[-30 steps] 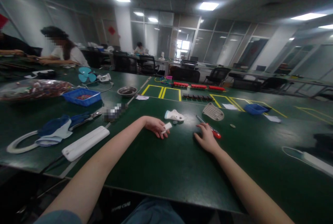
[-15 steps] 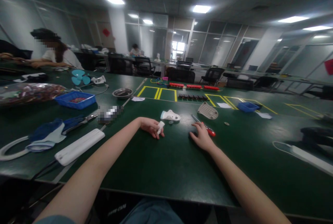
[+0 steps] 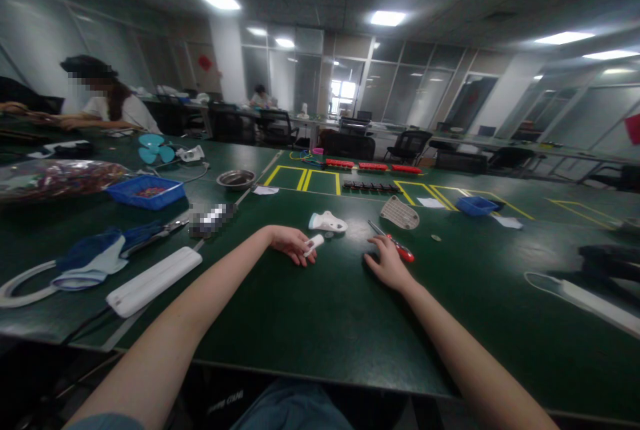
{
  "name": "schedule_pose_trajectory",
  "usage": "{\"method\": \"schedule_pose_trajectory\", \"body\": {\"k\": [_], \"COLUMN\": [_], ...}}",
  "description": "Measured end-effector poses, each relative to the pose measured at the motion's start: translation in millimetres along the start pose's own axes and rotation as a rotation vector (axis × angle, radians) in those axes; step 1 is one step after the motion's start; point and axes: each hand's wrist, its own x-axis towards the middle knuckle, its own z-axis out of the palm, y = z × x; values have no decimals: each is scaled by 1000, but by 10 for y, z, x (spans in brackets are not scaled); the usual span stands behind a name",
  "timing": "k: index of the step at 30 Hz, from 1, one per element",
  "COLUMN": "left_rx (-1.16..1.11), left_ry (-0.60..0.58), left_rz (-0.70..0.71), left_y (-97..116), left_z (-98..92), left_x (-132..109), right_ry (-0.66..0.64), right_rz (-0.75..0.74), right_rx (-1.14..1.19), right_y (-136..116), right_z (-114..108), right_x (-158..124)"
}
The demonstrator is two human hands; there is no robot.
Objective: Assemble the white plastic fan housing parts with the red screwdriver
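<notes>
In the middle of the green table, my left hand (image 3: 293, 244) is closed in a pinch on a small white plastic piece (image 3: 315, 243), which points to the right. Just beyond it lies a white plastic shell with holes (image 3: 329, 222), and a small clear disc (image 3: 329, 235) is beside that shell. My right hand (image 3: 389, 263) lies on the table with its fingers apart. A red-handled screwdriver (image 3: 403, 249) is right beside its fingers, partly covered by them; whether they touch it I cannot tell. Beyond the screwdriver lies a beige perforated plate (image 3: 399, 213).
On the left are a white power strip (image 3: 153, 281), a blue tray (image 3: 145, 193), a metal bowl (image 3: 236, 179) and a blue-bladed fan (image 3: 155, 149). Red strips (image 3: 373, 166) and a black strip (image 3: 371, 187) lie at the back. A person (image 3: 113, 100) sits far left.
The small white piece has been turned in my left hand, from slanting upward to lying nearly level toward the right. My right hand has stayed where it was.
</notes>
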Motion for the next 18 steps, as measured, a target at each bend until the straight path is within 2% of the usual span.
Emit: {"method": "schedule_pose_trajectory", "body": {"k": [14,18], "left_rx": [-17,54], "left_ry": [21,15], "left_rz": [-66,-63], "left_y": [-47,-31], "left_z": [-57,-47], "left_x": [83,64], "right_ry": [-10,-1], "right_rz": [-1,-10], "right_rx": [11,23], "right_y": [-25,-33], "right_z": [-17,-19], "right_x": [-11,-5]}}
